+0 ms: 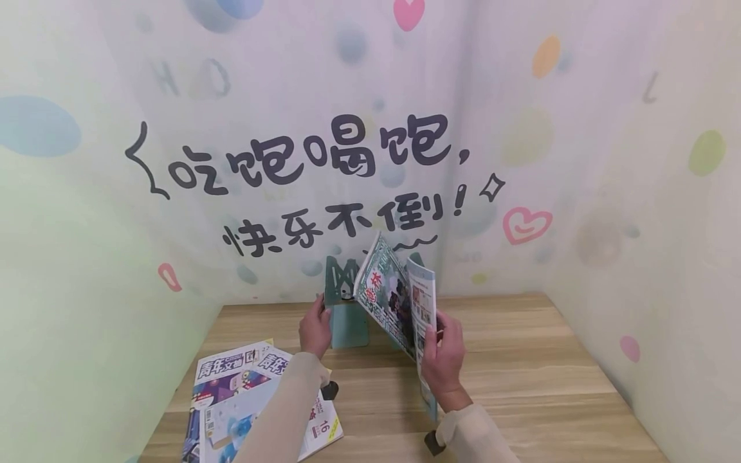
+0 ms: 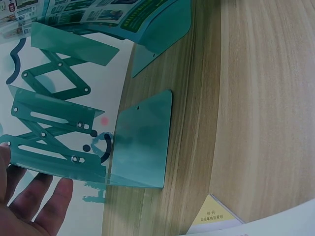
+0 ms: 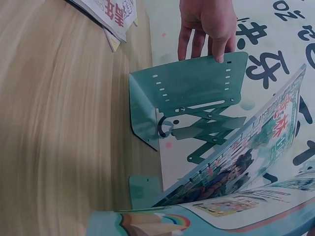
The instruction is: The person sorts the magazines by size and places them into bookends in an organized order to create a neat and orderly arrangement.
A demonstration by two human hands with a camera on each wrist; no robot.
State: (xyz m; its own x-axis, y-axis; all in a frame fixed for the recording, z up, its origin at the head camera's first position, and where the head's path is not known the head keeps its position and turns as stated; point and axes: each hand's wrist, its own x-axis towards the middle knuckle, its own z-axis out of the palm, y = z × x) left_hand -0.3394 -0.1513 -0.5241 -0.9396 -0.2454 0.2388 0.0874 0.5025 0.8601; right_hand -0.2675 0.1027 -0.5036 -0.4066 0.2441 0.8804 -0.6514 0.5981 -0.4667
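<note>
My left hand [image 1: 315, 331] pinches the outer end plate of a green metal folding bookend [image 2: 142, 142], thumb on one face and fingers on the other. The bookend stands on the table against the back wall, its crossed slats spread apart. On the right, my right hand [image 1: 444, 354] grips an upright magazine [image 1: 424, 302] with a pale printed page facing out, thumb on its near side. A magazine with a green illustrated cover [image 3: 251, 157] leans at a slant beside it, overlapping the bookend's right part. Both spread into a V in the head view.
Several magazines [image 1: 231, 411] lie overlapped on the table's left side, partly behind my left forearm. The wooden table [image 1: 521, 366] meets a printed white backdrop [image 1: 289, 96] at its back edge. Small black devices [image 1: 434, 442] are strapped to both wrists.
</note>
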